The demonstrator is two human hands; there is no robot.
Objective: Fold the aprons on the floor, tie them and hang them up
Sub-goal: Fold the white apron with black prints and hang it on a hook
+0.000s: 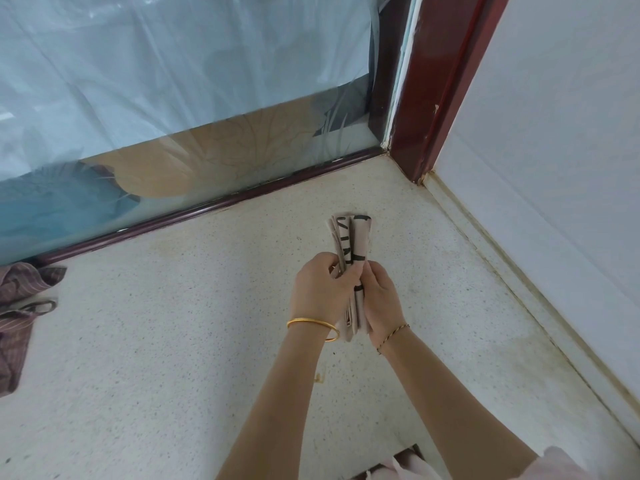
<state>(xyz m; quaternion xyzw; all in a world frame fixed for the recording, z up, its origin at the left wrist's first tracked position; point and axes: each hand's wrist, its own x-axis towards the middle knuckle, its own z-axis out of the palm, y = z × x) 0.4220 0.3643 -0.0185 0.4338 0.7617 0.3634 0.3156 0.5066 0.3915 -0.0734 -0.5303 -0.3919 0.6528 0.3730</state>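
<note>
Speckled floor (173, 306), apron (353, 237) in left hand (322, 289), right hand (381, 299)

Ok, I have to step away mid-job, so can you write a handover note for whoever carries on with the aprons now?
Hands: left hand and right hand both grip the beige apron.
Things: the beige apron is folded into a narrow bundle; a striped brown apron lies crumpled on the floor at the far left.
Done: beige apron folded.
Left: no tie shows on it yet, so tie and hang it; then fold, tie and hang the striped one.
</note>
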